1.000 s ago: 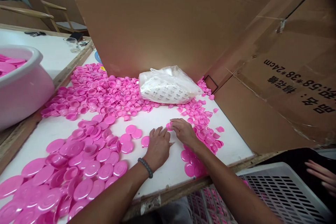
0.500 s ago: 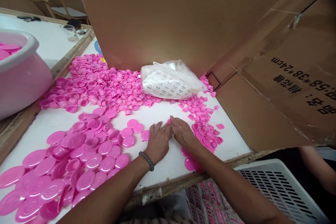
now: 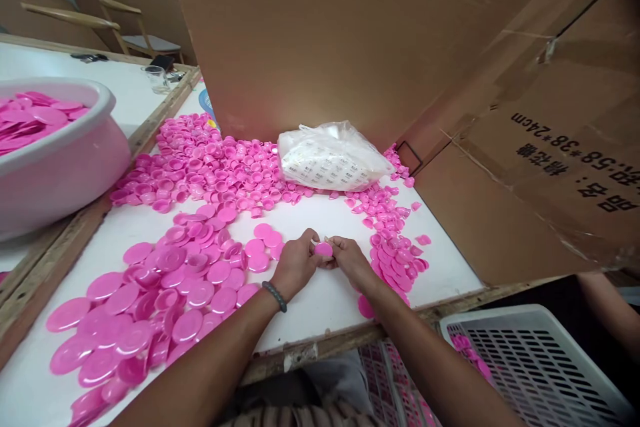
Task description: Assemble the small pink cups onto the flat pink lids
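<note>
Between both my hands a small round pink plastic disc (image 3: pixel 323 250) is held just above the white table (image 3: pixel 295 310). My left hand (image 3: pixel 296 260), with a beaded bracelet at the wrist, pinches its left edge. On the opposite edge my right hand (image 3: pixel 350 259) grips with bent fingers. Several loose pink discs (image 3: pixel 259 261) lie close to my left hand. A larger heap of pink plates and discs (image 3: pixel 165 293) spreads to the left. Near my right hand runs a row of overlapping pink pieces (image 3: pixel 395 267).
A pile of small pink cups (image 3: pixel 215 163) lies behind, beside a white plastic bag (image 3: pixel 333 159) of printed packets. Cardboard walls (image 3: pixel 310 33) enclose the back and right. A pink basin (image 3: pixel 60 173) stands left; a white crate (image 3: pixel 540 360) and another person's arm (image 3: pixel 607 313) are at right.
My hands have lifted slightly from the table and turned, and the pink disc now shows between them. The view has shifted left; pink pieces now show in the white crate.
</note>
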`<state>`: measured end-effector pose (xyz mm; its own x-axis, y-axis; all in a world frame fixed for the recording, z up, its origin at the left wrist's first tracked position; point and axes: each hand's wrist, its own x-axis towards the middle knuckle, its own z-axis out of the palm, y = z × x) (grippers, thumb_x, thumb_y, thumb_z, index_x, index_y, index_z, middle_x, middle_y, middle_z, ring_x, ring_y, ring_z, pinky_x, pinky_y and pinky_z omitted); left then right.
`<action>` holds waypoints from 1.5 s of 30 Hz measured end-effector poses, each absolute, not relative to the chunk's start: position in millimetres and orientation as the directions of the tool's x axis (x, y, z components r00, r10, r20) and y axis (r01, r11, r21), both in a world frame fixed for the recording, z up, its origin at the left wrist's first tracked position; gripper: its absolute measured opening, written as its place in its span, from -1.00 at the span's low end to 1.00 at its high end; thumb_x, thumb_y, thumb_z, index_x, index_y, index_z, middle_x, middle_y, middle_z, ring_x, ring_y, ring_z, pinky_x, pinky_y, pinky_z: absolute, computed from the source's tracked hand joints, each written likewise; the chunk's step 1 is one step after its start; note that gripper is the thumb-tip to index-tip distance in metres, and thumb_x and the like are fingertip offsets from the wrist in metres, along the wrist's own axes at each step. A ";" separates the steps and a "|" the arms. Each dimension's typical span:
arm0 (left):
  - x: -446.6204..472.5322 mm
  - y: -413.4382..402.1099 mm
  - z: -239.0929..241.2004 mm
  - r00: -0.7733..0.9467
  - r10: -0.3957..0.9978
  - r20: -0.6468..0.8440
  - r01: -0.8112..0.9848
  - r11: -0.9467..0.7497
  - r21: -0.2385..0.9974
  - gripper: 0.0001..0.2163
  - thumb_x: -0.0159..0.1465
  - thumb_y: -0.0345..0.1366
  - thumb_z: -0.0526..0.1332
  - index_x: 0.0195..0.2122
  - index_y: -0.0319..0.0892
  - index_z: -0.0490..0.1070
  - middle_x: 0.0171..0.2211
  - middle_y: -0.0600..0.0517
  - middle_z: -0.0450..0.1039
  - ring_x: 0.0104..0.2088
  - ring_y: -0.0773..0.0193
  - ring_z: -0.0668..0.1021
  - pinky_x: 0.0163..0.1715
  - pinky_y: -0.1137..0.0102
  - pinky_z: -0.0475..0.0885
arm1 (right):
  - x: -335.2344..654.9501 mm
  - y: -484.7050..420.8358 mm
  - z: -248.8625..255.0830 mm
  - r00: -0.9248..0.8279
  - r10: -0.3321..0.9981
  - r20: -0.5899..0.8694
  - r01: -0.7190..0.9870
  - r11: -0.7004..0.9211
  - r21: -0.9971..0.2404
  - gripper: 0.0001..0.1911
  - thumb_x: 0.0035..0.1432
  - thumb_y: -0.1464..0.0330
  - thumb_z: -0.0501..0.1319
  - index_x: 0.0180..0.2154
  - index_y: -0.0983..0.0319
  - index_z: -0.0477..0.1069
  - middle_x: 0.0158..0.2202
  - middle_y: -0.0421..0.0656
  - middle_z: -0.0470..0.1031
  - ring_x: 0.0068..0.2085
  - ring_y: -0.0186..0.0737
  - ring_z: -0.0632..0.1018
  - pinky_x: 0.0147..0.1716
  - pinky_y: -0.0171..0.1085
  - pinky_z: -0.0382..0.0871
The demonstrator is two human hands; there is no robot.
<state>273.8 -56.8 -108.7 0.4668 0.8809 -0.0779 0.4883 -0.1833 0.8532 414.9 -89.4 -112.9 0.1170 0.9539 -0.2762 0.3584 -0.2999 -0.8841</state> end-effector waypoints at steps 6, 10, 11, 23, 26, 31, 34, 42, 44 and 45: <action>277.9 -56.5 -107.2 0.451 0.831 -0.325 0.366 0.160 0.917 -0.89 0.13 -0.27 0.16 -0.41 -0.16 0.23 -0.67 0.13 0.36 -0.64 0.35 0.45 -0.64 0.52 0.30 | 425.0 -106.9 -105.8 0.138 0.989 0.055 0.744 -0.067 -0.664 -0.81 0.15 0.35 0.05 -0.33 0.23 0.43 -0.43 -0.17 0.42 -0.43 -0.32 0.41 -0.42 -0.34 0.25; 279.2 -55.5 -108.0 0.432 0.827 -0.360 0.391 0.188 0.901 -0.91 0.10 -0.36 0.18 -0.44 -0.16 0.23 -0.67 0.14 0.36 -0.65 0.37 0.45 -0.65 0.53 0.30 | 433.1 -108.8 -103.1 -0.196 0.977 0.086 0.790 0.209 -0.576 -0.78 0.10 0.31 0.19 -0.17 0.14 0.41 -0.28 -0.16 0.41 -0.29 -0.28 0.40 -0.38 -0.34 0.24; 279.7 -55.4 -108.6 0.420 0.830 -0.367 0.396 0.196 0.897 -0.89 0.08 -0.37 0.19 -0.44 -0.16 0.22 -0.66 0.14 0.36 -0.65 0.36 0.46 -0.66 0.53 0.30 | 433.7 -107.5 -102.9 -0.246 0.967 0.069 0.806 0.243 -0.539 -0.81 0.09 0.30 0.20 -0.20 0.13 0.43 -0.31 -0.17 0.41 -0.27 -0.26 0.39 -0.38 -0.34 0.22; 282.9 -51.1 -112.1 0.349 0.827 -0.441 0.460 0.259 0.849 -0.84 0.07 -0.34 0.22 -0.45 -0.16 0.19 -0.68 0.14 0.35 -0.68 0.34 0.45 -0.69 0.52 0.30 | 429.0 -103.8 -106.0 -0.281 0.959 0.046 0.908 0.281 -0.310 -0.82 0.16 0.27 0.12 -0.29 0.22 0.42 -0.46 -0.18 0.35 -0.36 -0.27 0.35 -0.45 -0.34 0.13; 279.1 -52.2 -117.3 0.389 0.852 -0.350 0.368 0.205 0.907 -0.82 0.08 -0.26 0.23 -0.45 -0.17 0.20 -0.68 0.15 0.34 -0.68 0.39 0.42 -0.70 0.56 0.26 | 422.0 -114.7 -114.2 -0.116 0.983 0.142 0.928 0.159 -0.336 -0.74 0.14 0.20 0.13 -0.28 0.25 0.42 -0.47 -0.15 0.36 -0.36 -0.24 0.35 -0.42 -0.32 0.18; 274.7 -51.1 -122.8 0.486 0.801 -0.349 0.256 0.252 0.933 -0.84 0.06 -0.31 0.24 -0.46 -0.20 0.23 -0.70 0.17 0.30 -0.69 0.45 0.39 -0.69 0.58 0.26 | 425.9 -118.6 -110.2 -0.155 0.976 0.154 0.840 0.212 -0.500 -0.73 0.09 0.25 0.20 -0.15 0.19 0.40 -0.31 -0.14 0.38 -0.28 -0.25 0.38 -0.38 -0.34 0.24; 273.4 -48.7 -121.0 0.536 0.760 -0.368 0.228 0.289 0.930 -0.84 0.03 -0.37 0.26 -0.47 -0.22 0.24 -0.69 0.18 0.31 -0.70 0.47 0.38 -0.68 0.58 0.28 | 434.4 -109.0 -101.5 -0.320 0.944 0.084 0.804 0.318 -0.503 -0.78 0.10 0.36 0.20 -0.16 0.14 0.42 -0.36 -0.20 0.38 -0.33 -0.31 0.38 -0.42 -0.37 0.20; 271.4 -46.0 -122.9 0.453 0.703 -0.548 0.246 0.492 0.835 -0.70 -0.08 -0.41 0.36 -0.44 -0.20 0.20 -0.71 0.18 0.36 -0.65 0.35 0.49 -0.58 0.46 0.45 | 436.3 -88.1 -100.8 -0.378 0.926 -0.005 0.802 0.325 -0.502 -0.98 -0.01 0.42 0.27 -0.45 0.22 0.44 -0.48 -0.24 0.38 -0.39 -0.34 0.36 -0.44 -0.38 0.12; 272.5 -45.2 -122.4 0.433 0.698 -0.571 0.268 0.505 0.821 -0.70 -0.08 -0.41 0.36 -0.46 -0.19 0.19 -0.72 0.16 0.37 -0.64 0.31 0.50 -0.59 0.43 0.46 | 434.7 -87.9 -101.0 -0.359 0.933 -0.013 0.814 0.306 -0.495 -0.97 -0.01 0.43 0.26 -0.46 0.24 0.42 -0.48 -0.23 0.38 -0.38 -0.32 0.36 -0.44 -0.38 0.12; 272.9 -45.0 -121.3 0.428 0.697 -0.575 0.280 0.503 0.818 -0.70 -0.08 -0.41 0.36 -0.47 -0.19 0.18 -0.72 0.15 0.38 -0.64 0.30 0.51 -0.58 0.42 0.46 | 434.1 -88.2 -100.9 -0.347 0.938 -0.012 0.818 0.297 -0.493 -0.97 -0.01 0.45 0.26 -0.45 0.24 0.42 -0.47 -0.22 0.39 -0.38 -0.32 0.36 -0.44 -0.37 0.13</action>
